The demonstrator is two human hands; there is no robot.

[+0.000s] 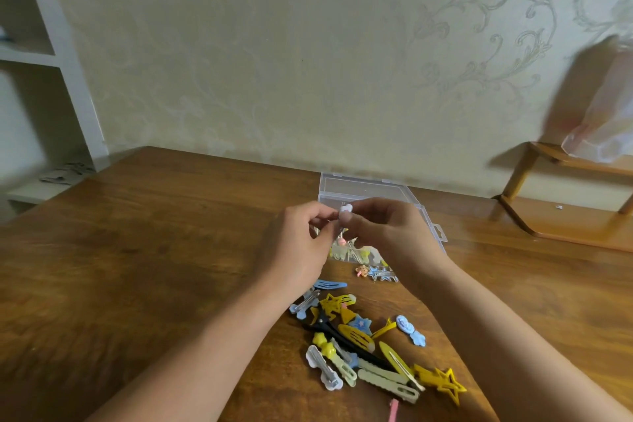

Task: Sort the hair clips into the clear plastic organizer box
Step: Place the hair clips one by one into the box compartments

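A clear plastic organizer box [363, 187] lies open on the wooden table [154, 233], its lid tilted back toward the wall. Both hands hover just above its near half. My right hand [387, 233] pinches a small white clip [346, 208] between thumb and fingers. My left hand [298, 243] meets it with curled fingers and pinches the same clip from the left. Yellow and pink clips [346, 250] show in the box below the hands. A loose pile of yellow, blue, white and black hair clips [363, 339] lies on the table in front of the box.
A small wooden rack [561, 205] stands at the table's back right with a translucent plastic bag [606, 106] above it. White shelving [44, 55] stands at the far left. A wallpapered wall runs close behind the box. A pink clip [393, 409] lies near the front edge.
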